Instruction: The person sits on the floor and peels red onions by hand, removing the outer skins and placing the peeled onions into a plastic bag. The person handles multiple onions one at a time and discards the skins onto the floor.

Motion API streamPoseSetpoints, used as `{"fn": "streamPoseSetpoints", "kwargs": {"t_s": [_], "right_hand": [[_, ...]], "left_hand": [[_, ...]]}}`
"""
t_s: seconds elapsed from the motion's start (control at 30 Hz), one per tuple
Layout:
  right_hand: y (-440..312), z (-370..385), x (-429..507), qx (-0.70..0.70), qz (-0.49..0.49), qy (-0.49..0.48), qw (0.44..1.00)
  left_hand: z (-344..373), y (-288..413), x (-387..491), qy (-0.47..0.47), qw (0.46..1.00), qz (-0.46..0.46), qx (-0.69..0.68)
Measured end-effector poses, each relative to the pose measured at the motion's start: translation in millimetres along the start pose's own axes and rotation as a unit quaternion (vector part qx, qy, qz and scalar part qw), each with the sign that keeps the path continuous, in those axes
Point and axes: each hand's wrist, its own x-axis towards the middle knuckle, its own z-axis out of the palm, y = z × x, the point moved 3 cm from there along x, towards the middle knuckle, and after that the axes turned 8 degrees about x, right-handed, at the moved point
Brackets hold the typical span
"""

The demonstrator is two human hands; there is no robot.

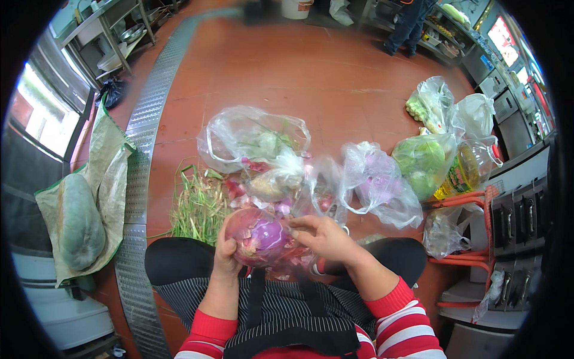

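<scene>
My left hand (225, 249) cups a large red onion (260, 237) from the left, thumb on its near side. Part of its papery outer skin is off, and smooth purple flesh shows. My right hand (325, 238) is at the onion's right side, thumb and forefinger close to its surface. Whether a piece of skin is pinched between them is not clear. Loose red onion skins (293, 256) lie below the onion, between my legs, and more peelings (258, 202) are scattered just beyond it.
Trimmed green stalks (197, 206) lie left of centre. Plastic bags hold greens (269, 141), purple vegetables (379, 175) and cabbage (419, 161). An oil bottle (466, 168) stands at right, beside an orange-framed rack (482, 202). A winter melon (80, 224) rests on a sack at left. A person's legs (406, 29) are far off.
</scene>
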Motion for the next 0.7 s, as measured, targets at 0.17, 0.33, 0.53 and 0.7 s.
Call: {"fn": "streamPoseSetpoints", "kwargs": {"t_s": [0.17,0.33,0.53,0.7], "right_hand": [[-3,2,2,0.064,0.016,-0.045,0.997],[-4,2,5,0.098,0.114,-0.088,0.985],[4,3,6,0.158,0.175,-0.12,0.964],[7,2,4,0.12,0.207,-0.128,0.963]], "left_hand": [[11,11,2,-0.005,0.992,0.031,0.119],[6,10,1,-0.008,0.983,0.045,0.176],[7,13,0,-0.02,0.962,0.066,0.265],[12,9,-4,-0.007,0.955,0.07,0.29]]}}
